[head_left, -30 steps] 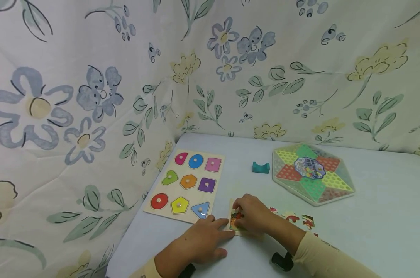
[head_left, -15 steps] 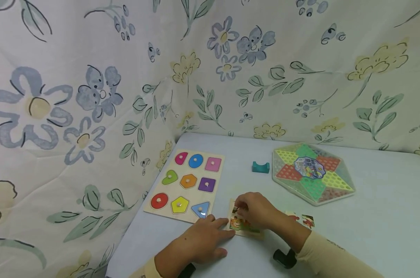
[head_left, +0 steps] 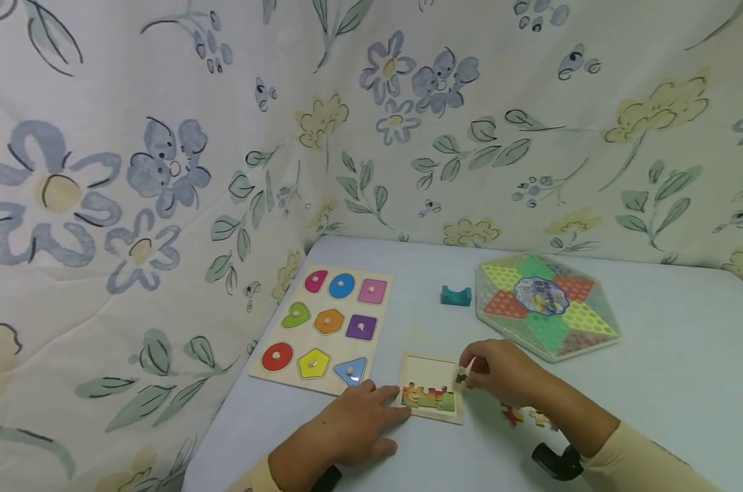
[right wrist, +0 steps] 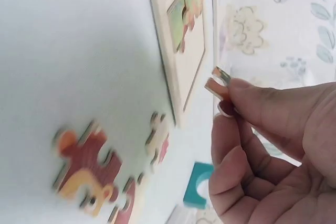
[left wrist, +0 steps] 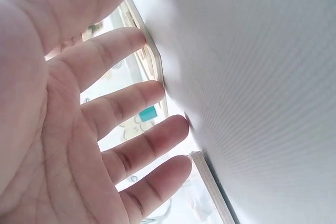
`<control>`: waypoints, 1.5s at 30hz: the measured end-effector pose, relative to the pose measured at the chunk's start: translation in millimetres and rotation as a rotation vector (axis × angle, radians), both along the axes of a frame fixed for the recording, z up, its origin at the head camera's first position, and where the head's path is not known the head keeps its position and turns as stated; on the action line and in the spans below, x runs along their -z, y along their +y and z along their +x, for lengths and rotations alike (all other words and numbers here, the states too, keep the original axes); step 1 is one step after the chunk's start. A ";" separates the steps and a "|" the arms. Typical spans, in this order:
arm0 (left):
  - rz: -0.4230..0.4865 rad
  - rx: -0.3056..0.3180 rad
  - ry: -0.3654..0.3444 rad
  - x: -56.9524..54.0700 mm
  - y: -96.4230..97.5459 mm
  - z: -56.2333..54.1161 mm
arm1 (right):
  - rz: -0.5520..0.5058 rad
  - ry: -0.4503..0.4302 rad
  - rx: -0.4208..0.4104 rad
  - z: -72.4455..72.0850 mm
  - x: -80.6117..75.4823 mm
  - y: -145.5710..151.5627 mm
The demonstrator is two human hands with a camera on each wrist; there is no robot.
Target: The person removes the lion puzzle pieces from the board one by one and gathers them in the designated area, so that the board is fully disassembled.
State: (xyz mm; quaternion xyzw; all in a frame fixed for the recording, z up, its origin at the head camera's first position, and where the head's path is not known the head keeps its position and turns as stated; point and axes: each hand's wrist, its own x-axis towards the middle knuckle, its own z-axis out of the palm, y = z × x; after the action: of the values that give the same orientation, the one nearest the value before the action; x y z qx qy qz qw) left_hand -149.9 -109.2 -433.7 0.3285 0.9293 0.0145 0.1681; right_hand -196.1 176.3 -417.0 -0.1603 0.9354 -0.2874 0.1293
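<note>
My right hand (head_left: pixel 508 372) pinches a small jigsaw piece (head_left: pixel 461 376) between thumb and forefinger, at the right edge of a wooden puzzle tray (head_left: pixel 429 369). In the right wrist view the held piece (right wrist: pixel 221 77) shows green and orange, tilted up off the table. Joined picture pieces (head_left: pixel 429 398) line the tray's lower part; its upper part shows bare wood. My left hand (head_left: pixel 362 424) lies with fingers spread, fingertips at the tray's left edge. The left wrist view shows that palm (left wrist: pixel 58 129) with its fingers extended. Loose jigsaw pieces (head_left: pixel 511 415) lie below my right forearm.
A shape board (head_left: pixel 341 342) with knobbed coloured pieces lies left of the tray. Farther back are a teal notched block (head_left: pixel 456 296) and a hexagonal Chinese checkers box (head_left: pixel 546 307). Floral cloth (head_left: pixel 408 171) hangs behind the white table (head_left: pixel 673 355).
My right hand has moved right, from over the tray to its right edge, uncovering the tray's inside. The left hand stays at the tray's edge. The head view has shifted slightly.
</note>
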 end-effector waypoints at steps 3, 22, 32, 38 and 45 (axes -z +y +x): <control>0.002 -0.005 -0.007 -1.1 -1.4 0.2 | -0.004 -0.047 -0.012 3.8 0.7 8.9; 0.005 -0.030 -0.020 4.0 -2.0 -0.2 | 0.020 -0.083 -0.019 11.9 23.4 11.3; 0.011 -0.024 -0.016 3.8 -2.2 -0.4 | 0.102 0.042 -0.024 12.2 23.8 7.8; 0.007 -0.018 -0.005 3.8 -0.7 -1.2 | 0.119 0.085 -0.038 10.3 17.4 -2.4; 0.007 -0.022 -0.016 3.1 0.8 -1.3 | 0.113 0.112 -0.068 8.0 23.7 -20.1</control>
State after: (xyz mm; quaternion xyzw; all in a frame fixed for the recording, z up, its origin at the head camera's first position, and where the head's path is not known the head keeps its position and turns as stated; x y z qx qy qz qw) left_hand -151.1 -108.4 -436.8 0.3185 0.9315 0.0221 0.1744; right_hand -188.1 156.2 -440.7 -0.2003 0.9499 -0.2200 0.0953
